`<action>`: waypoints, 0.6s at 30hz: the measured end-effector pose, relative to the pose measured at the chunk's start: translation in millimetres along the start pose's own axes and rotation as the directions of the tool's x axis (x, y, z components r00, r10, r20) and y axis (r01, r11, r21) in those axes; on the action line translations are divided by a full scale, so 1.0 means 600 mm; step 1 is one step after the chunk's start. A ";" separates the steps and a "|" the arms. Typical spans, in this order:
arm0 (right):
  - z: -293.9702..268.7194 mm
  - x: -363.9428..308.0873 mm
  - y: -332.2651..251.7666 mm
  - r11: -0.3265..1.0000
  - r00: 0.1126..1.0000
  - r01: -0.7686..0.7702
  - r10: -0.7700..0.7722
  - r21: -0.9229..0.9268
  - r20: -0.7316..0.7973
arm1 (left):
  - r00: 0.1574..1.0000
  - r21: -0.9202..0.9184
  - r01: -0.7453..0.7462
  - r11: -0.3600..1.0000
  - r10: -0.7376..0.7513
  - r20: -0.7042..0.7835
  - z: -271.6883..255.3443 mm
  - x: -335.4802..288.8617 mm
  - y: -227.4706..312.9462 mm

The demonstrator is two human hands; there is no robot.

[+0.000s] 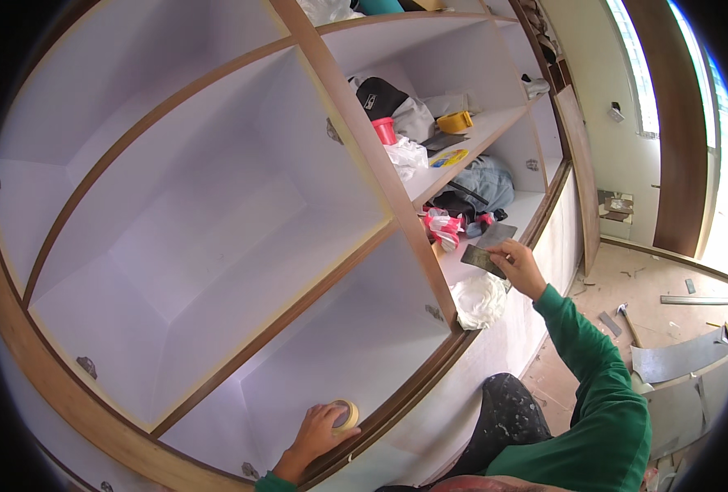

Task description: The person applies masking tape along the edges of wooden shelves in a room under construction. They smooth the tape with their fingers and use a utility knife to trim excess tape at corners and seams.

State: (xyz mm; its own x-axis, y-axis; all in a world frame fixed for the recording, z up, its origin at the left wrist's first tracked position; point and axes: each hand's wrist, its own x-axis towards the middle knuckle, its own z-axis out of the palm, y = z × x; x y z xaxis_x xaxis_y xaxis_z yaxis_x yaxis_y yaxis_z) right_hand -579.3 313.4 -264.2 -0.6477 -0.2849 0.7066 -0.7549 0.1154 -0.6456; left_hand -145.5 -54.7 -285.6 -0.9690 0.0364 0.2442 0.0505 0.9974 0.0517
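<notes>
My left hand (316, 433) grips a roll of cream masking tape (348, 416) at the front of the lower cabinet compartment. Off to the right, my right hand (518, 267) pinches a dark, flat rectangular piece (482, 261) that looks like sandpaper. Just beyond it on the shelf lies a similar grey sheet (497, 235), partly behind my fingers. Below the right hand, a crumpled white cloth or plastic bundle (479, 301) rests at the shelf's front edge.
Wooden frames (331, 107) divide the white cabinet (216, 238). Its right shelves hold red-and-white packaging (443, 228), a denim item (487, 182), a red cup (384, 129) and a yellow tape dispenser (455, 122). A hammer (629, 324) and metal sheets (684, 358) lie on the littered floor at right.
</notes>
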 end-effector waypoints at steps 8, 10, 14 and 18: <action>-0.029 -0.081 -0.195 0.910 0.787 0.021 -0.270 0.414 0.555 | 0.997 -0.986 0.075 0.146 -0.045 0.069 0.002 0.169 0.196; -0.024 -0.113 -0.223 0.898 0.752 -0.014 -0.281 0.440 0.597 | 0.984 -0.957 0.163 0.241 0.031 0.176 0.029 0.207 0.249; -0.017 -0.185 -0.166 0.813 0.872 -0.345 0.093 0.469 0.481 | 0.975 -0.874 0.150 0.463 0.077 0.209 0.034 0.278 0.268; -0.060 -0.216 -0.109 0.851 0.897 -0.357 0.198 0.386 0.394 | 0.962 -0.471 -0.082 0.879 0.194 0.194 -0.090 0.342 0.288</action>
State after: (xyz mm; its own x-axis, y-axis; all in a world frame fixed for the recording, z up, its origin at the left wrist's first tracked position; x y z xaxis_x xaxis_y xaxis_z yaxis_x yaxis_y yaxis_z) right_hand -450.0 377.2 -303.0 -0.6905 -0.6081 0.3917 -0.3712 -0.1670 -0.9134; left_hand -322.5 121.8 -174.4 -0.9690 0.2402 0.0570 0.2375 0.8439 0.4811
